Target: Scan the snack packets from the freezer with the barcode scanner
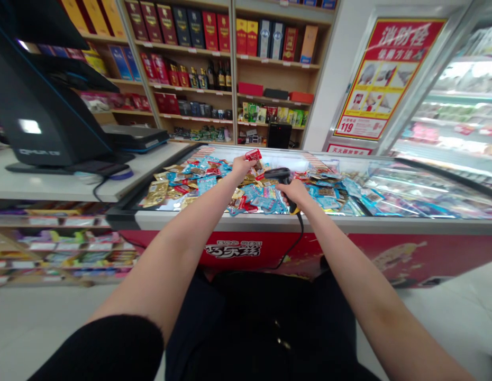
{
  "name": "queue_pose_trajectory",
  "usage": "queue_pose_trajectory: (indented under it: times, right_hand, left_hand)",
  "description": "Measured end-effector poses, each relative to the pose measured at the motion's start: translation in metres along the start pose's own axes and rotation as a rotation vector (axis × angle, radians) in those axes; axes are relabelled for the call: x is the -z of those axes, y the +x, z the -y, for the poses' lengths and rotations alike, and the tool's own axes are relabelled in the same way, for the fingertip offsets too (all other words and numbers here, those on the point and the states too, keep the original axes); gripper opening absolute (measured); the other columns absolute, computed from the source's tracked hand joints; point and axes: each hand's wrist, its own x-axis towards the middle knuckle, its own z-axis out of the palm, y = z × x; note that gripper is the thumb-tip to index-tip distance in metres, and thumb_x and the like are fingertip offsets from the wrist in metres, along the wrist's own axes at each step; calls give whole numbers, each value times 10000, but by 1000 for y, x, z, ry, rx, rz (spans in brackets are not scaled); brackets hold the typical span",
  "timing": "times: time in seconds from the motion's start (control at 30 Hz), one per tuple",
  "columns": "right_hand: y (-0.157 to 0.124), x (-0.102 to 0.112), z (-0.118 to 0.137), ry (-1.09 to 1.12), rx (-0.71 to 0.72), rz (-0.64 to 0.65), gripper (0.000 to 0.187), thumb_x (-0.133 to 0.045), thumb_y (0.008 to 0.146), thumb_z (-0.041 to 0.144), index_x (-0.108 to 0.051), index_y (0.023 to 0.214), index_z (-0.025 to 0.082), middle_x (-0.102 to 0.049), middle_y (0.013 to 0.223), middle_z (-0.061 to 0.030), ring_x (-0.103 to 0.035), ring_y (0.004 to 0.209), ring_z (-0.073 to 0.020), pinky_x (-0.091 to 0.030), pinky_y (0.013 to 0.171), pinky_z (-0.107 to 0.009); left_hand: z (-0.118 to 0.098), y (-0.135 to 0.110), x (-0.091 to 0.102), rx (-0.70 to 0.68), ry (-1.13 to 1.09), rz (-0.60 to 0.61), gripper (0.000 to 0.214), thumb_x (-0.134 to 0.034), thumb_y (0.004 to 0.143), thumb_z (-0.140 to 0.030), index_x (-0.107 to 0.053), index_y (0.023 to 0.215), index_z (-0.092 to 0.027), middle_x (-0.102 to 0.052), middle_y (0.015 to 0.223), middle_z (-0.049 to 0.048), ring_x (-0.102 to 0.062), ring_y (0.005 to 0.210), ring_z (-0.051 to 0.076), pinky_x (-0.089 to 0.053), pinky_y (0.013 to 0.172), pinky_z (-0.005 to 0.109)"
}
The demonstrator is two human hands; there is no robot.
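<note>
My left hand (241, 167) is closed on a small red snack packet (253, 154), held up over the chest freezer lid (349, 159). My right hand (293, 191) grips a black handheld barcode scanner (278, 174), whose head points toward the red packet. A black cable (294, 246) hangs from the scanner down the freezer's red front. Several blue, red and gold snack packets (198, 180) lie spread on the lid below both hands.
A black till screen (35, 111) stands on the white counter (51, 185) at left. Shelves of boxed goods and bottles (214, 63) line the back wall. A glass-door fridge (460, 106) and a red poster (384, 74) stand at right.
</note>
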Motion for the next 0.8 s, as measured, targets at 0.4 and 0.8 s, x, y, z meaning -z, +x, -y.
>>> queue_pose_trajectory:
  times: [0.4,0.8]
  right_hand:
    - [-9,0,4,-8,-28,10,345,-724,863,197,-511,593,211,-494,422,13,-454,357,-121,-403,369,-231]
    - [-3,7,-10,95,-11,14,323,-725,855,145,-507,625,202,-518,457,26,-451,347,-97,-375,341,-200]
  left_hand:
    - [-2,-13,2,15,-14,7,228,-776,712,-127,-792,940,-125,-684,649,2,-640,648,128,-491,602,205]
    - [2,-8,-16,22,43,19,171,-799,707,-107,-786,874,-140,-638,594,-26,-618,611,118,-509,621,207]
